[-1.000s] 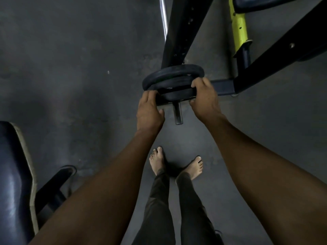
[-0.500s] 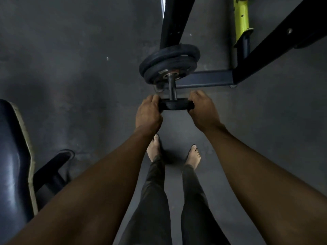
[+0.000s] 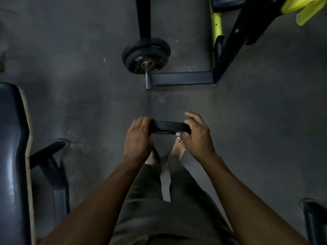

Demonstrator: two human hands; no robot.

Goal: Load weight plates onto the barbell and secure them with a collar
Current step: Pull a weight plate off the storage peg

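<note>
A small black weight plate [image 3: 169,127] is held edge-on between my two hands, well clear of the barbell. My left hand [image 3: 137,138] grips its left rim and my right hand [image 3: 196,135] grips its right rim. Farther away the barbell sleeve [image 3: 148,77] sticks out toward me, its end bare. Two black weight plates [image 3: 146,52] sit on it against the inner stop. No collar is visible.
A black rack upright [image 3: 143,18] stands behind the plates, with a floor bar [image 3: 182,78] running right to a black-and-yellow frame [image 3: 217,23]. A padded bench [image 3: 12,156] stands at the left. My bare feet [image 3: 179,147] are below the held plate. Dark concrete floor lies all around.
The small plate has slid off the end of the sleeve and come back toward me in both hands. The sleeve end now stands bare and two plates stay on it.
</note>
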